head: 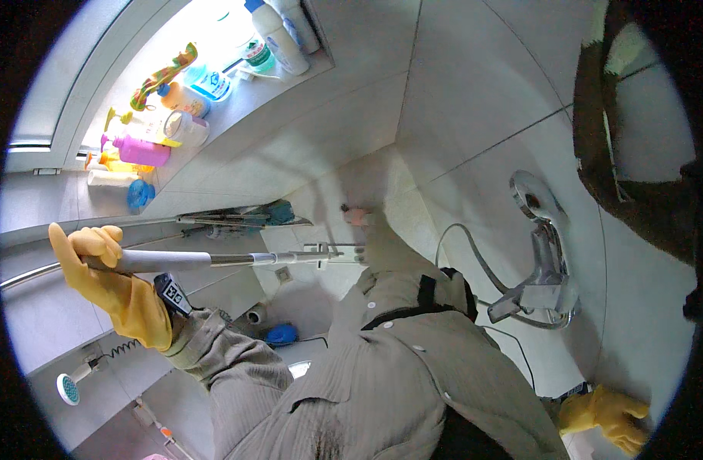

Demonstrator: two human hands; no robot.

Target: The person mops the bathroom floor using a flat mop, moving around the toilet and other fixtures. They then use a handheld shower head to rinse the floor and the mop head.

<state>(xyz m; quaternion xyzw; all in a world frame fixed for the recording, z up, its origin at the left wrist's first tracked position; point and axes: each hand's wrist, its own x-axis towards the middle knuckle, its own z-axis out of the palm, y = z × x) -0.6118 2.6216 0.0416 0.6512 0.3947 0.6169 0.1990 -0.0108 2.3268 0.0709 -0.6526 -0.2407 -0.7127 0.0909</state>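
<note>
My left hand, in a yellow rubber glove, is closed around the white grip of a long pole. The pole's metal shaft runs toward the middle of the view and ends in a white fitting with a flat head low over the tiled floor. My right hand, also in a yellow rubber glove, is at the lower right near the wall. Its fingers are partly bent; whether it touches or holds anything is unclear.
A ledge at the upper left carries several bottles, including a pink pump bottle. A chrome shower mixer with a hose is on the right wall. A blue object lies low near a pipe. Mops lean by the wall.
</note>
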